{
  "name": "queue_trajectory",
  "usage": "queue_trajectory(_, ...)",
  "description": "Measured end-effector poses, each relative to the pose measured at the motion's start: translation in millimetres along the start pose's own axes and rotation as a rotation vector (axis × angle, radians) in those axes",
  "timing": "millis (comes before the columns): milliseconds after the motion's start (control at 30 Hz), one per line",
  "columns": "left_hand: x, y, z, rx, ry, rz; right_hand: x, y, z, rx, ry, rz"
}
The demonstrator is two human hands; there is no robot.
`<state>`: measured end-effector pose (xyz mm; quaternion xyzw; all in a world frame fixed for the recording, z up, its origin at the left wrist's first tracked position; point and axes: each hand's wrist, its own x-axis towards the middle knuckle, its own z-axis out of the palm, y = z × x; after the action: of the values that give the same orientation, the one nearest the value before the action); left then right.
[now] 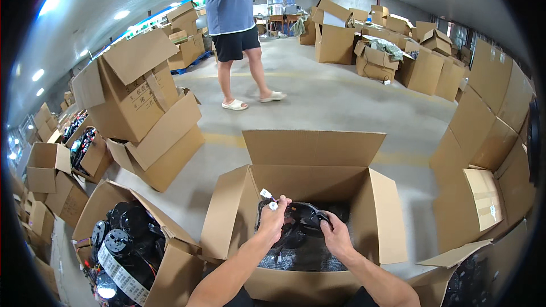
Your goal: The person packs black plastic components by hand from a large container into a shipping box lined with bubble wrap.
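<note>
An open cardboard box (375, 216) stands right in front of me, lined with dark bubble wrap. Both my hands are inside it on a black fan-like part (301, 216) with wires. My left hand (274, 218) grips its left side, where a small white connector (266, 194) sticks up on thin wires. My right hand (335, 233) holds its right edge. The part sits on top of the wrap near the box's middle.
A second open box (170, 261) at my lower left holds several black fan units. Stacked cartons (136, 96) stand to the left and more cartons (489, 136) to the right. A person in a blue shirt (230, 5) stands on the concrete floor beyond.
</note>
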<state>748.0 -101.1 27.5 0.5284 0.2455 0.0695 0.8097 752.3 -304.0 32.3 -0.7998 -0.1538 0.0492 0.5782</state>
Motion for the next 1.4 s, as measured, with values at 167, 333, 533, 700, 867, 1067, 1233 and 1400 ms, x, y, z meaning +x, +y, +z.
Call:
queue_trajectory(167,-13,-2,-1,0.049,-0.013,0.018,-11,-14,-9,-0.041,0.015,-0.007)
queue_trajectory(333,-36,8,7,0.119,-0.011,-0.013,-20,-19,-19,-0.034,0.033,0.053)
queue_trajectory(533,-45,10,11,0.063,-0.09,-0.033,-24,-20,-21,0.079,0.084,0.054)
queue_trajectory(700,-50,17,11,0.062,-0.078,-0.078,-25,-32,-16,-0.039,0.149,-0.138)
queue_trajectory(867,-39,18,9,-0.032,-0.046,-0.045,-21,-27,-14,-0.06,0.103,-0.147)
queue_trajectory(1067,-26,22,5,-0.126,0.02,-0.073,-12,-9,-5,-0.212,0.123,-0.314)
queue_trajectory(1233,-25,25,-3,-0.162,0.056,-0.017,-9,-2,6,-0.175,0.053,-0.239)
queue_trajectory(1400,-25,28,0,-0.201,0.02,0.017,-4,6,6,-0.068,-0.158,0.034)
